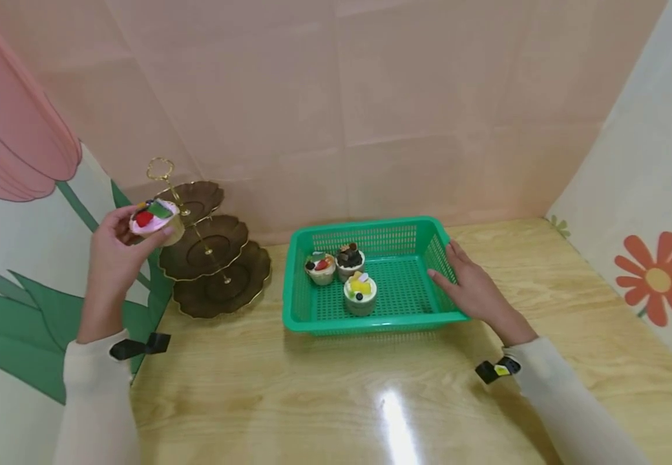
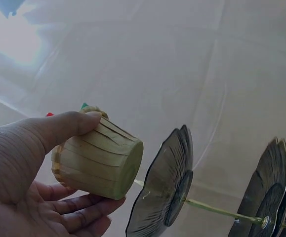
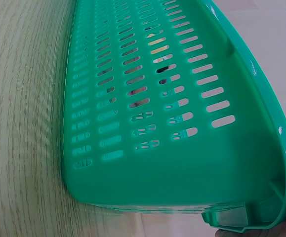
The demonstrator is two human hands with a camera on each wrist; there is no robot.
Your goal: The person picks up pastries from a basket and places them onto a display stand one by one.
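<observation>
My left hand (image 1: 109, 258) holds a cupcake (image 1: 167, 226) with pink cream, a red berry and a green piece on top, gripping its pleated paper cup between thumb and fingers. In the left wrist view the cupcake (image 2: 101, 158) is tilted, its base toward the top plate (image 2: 157, 197) of a three-tier stand. The dark, gold-edged cake stand (image 1: 228, 242) stands on the table just right of this hand. My right hand (image 1: 478, 287) grips the right end of a green plastic basket (image 1: 371, 321), thumb over the rim and fingers outside, mostly hidden in the right wrist view.
Inside the basket sit three cupcakes: a berry one (image 1: 320, 269), a chocolate one (image 1: 350, 258) and one with yellow fruit (image 1: 360, 297). A pink backdrop (image 1: 382, 116) rises behind the wooden table (image 1: 266, 387). Flower-printed panels (image 1: 656, 278) stand at both sides.
</observation>
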